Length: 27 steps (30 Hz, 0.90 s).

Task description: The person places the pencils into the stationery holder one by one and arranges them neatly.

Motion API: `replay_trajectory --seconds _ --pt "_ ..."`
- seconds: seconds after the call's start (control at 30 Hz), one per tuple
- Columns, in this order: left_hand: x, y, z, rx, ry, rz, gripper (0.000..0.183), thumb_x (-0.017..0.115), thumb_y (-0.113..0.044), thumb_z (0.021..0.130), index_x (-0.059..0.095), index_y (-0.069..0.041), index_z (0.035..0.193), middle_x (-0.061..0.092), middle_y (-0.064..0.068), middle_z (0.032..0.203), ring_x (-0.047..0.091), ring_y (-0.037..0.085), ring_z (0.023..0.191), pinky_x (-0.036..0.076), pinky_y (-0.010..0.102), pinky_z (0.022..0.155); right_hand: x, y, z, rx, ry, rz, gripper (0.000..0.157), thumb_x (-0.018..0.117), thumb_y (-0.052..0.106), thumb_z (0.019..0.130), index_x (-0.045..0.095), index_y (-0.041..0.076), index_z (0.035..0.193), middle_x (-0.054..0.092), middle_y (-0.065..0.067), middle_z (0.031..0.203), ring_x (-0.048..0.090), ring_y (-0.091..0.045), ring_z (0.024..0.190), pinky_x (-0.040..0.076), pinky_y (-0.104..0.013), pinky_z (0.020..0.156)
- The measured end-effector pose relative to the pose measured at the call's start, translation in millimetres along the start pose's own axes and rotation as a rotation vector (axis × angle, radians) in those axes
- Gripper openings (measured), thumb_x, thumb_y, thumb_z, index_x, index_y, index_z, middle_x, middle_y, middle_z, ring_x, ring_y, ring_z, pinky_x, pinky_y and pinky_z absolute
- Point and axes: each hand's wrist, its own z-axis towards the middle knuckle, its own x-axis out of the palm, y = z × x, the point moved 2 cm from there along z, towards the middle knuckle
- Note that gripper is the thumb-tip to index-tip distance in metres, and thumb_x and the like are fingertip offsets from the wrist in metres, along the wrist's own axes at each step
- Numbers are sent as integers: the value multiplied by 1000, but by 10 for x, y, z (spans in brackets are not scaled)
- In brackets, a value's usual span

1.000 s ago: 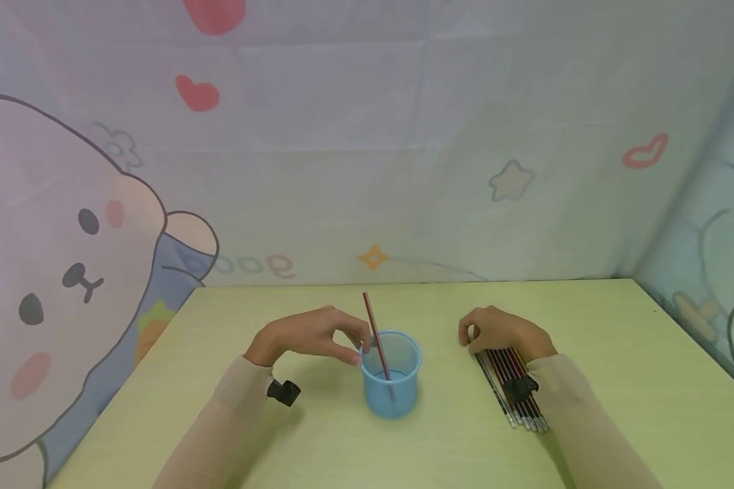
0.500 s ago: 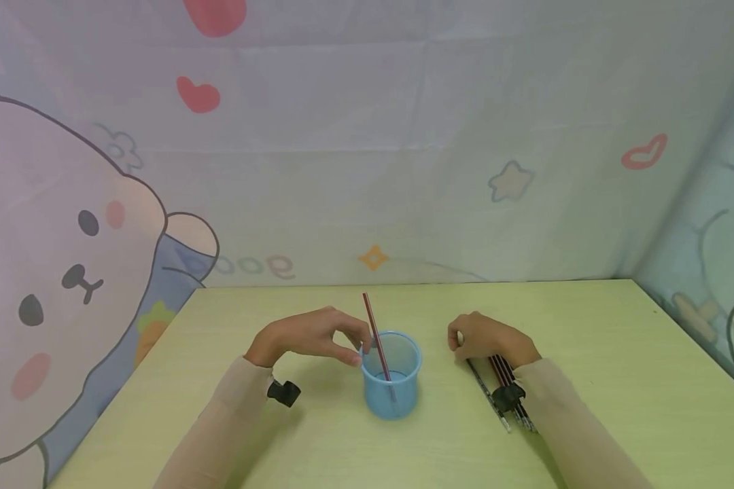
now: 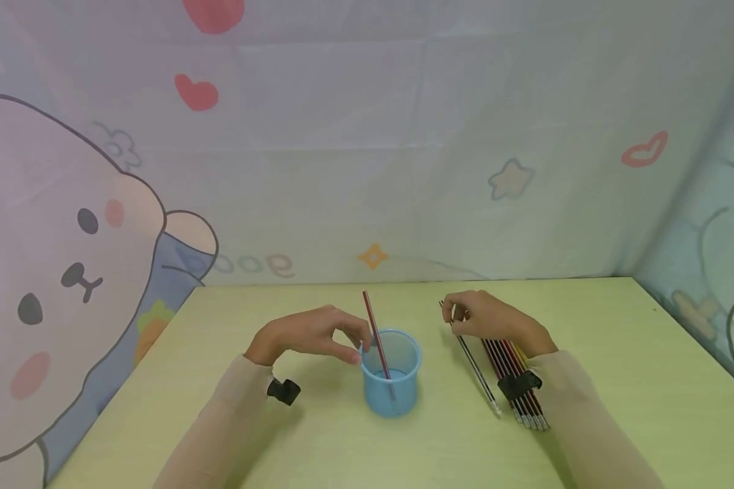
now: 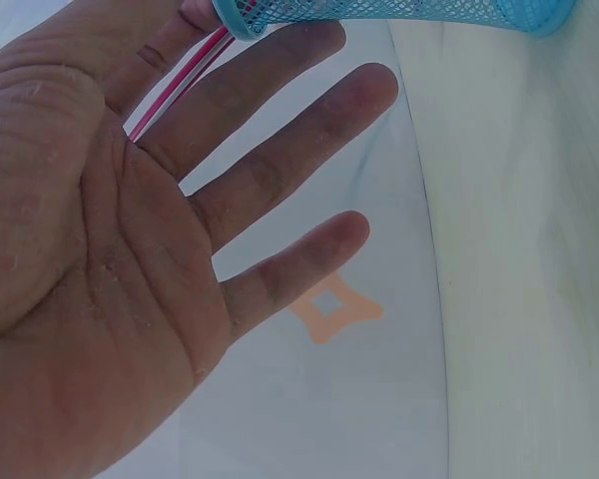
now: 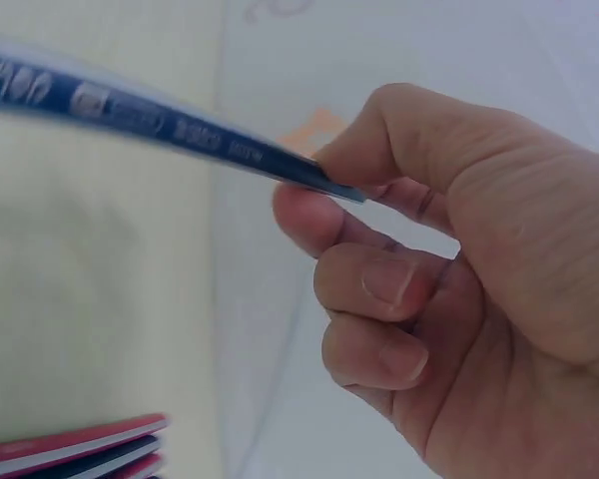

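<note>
Pencil (image 5: 190, 136) pinched in right fingers (image 5: 307, 215), left fingers (image 3: 351, 327) gripping cup (image 3: 397, 399) rim, open gap between

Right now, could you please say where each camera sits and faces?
Head: worn on the head, facing forward and down at a round blue mesh cup; pale sleeved forearms, left hand and right hand show.
Left wrist: worn there, facing the left hand's palm and the cup.
Right wrist: worn there, facing the right hand pinching a dark lettered pencil.
Head and left wrist share the cup.

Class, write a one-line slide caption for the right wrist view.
A right hand pinches a dark blue pencil near its end, with other pencils at lower left.
</note>
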Motion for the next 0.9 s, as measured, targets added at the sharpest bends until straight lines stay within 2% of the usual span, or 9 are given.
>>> replay_trajectory --seconds 0.13,0.37,0.63,0.9 --pt "-6 17 10 1 2 -5 21 71 -26 95 67 -9 106 70 4 107 66 13 108 53 42 99 -106 142 -13 -38 -74 -12 15 59 2 91 61 17 92 61 1 85 58 -17 74 48 -29 60" --pt "-30 13 20 -13 0 -5 22 72 -22 94 67 -5 107 70 6 107 66 11 107 53 35 98 -268 434 -54 -136 -223 2 20 59 1 91 61 21 94 57 3 78 49 -13 63 43 -26 55" --pt "-28 21 33 -8 -3 -19 22 72 -22 94 67 -5 106 70 9 108 66 15 108 53 37 99 -338 621 -77 -229 -369 17 16 60 2 95 62 18 96 57 5 77 45 -12 57 39 -25 50" --pt "-25 30 48 -7 -6 -6 21 72 -24 94 67 -8 106 70 6 108 66 12 108 52 30 97 -378 738 -132 -274 -525 121 15 60 0 96 63 15 98 57 -1 78 41 -14 56 36 -26 49"
